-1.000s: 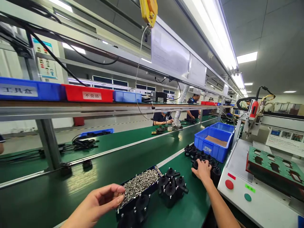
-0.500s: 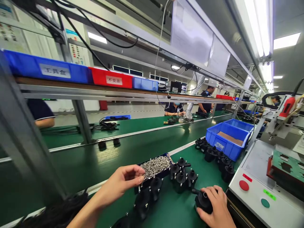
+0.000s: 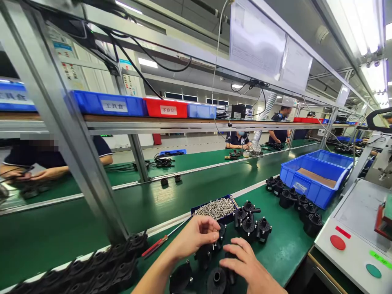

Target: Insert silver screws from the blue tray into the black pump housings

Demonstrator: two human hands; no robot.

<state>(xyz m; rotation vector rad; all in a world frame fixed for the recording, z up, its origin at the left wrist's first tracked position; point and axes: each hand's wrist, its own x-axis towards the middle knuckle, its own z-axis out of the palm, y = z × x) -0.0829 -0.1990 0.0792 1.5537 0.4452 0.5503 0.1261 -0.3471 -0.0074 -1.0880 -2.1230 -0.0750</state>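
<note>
My left hand (image 3: 199, 237) is closed in a pinch on a small silver screw (image 3: 213, 246), above a cluster of black pump housings. Just right of it, my right hand (image 3: 246, 265) has its fingers apart, close beside a black pump housing (image 3: 217, 279) with a round upright port. Part of another black piece under the right fingers is hidden. Farther left sits one more housing (image 3: 180, 277) with silver screws at its edge. Behind the hands lies a dark blue tray (image 3: 234, 202) filled with loose silver screws (image 3: 216, 209). Several housings (image 3: 248, 225) with screws stand right of the tray.
A red-handled screwdriver (image 3: 155, 246) lies left of the hands, near rows of black parts (image 3: 101, 263). Blue bins (image 3: 306, 183) and more housings (image 3: 312, 224) stand at the right, beside a machine with a red button (image 3: 337, 242). A metal post (image 3: 73, 122) rises at left. People work opposite.
My left hand has moved from the screw tray toward the housings with a screw. My right hand has come left from where it gripped a housing, and its fingers have spread. The view has shifted left.
</note>
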